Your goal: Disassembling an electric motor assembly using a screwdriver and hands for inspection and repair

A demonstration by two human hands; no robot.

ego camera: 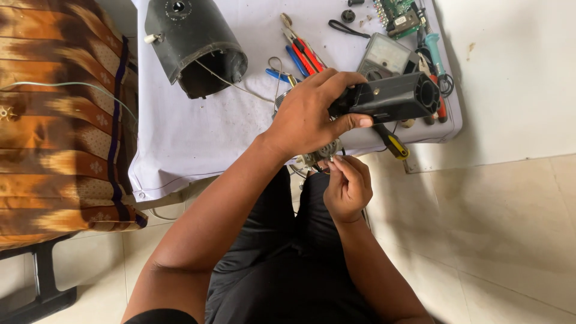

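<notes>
A home repair corner: a cloth-covered worktop [198, 138] holds pliers [303, 54], a multimeter [387, 57] and a circuit board [397, 17], with a patterned cushion [60, 120] at the left edge.

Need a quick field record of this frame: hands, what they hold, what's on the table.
left hand: grips a black ribbed housing, held above the table edge
right hand: fingers pinch thin wires under a small motor part
table: white cloth cover
on table: black cylindrical casing on its side, pliers, multimeter, green circuit board, yellow-handled screwdriver
left of table: brown patterned fabric
</notes>
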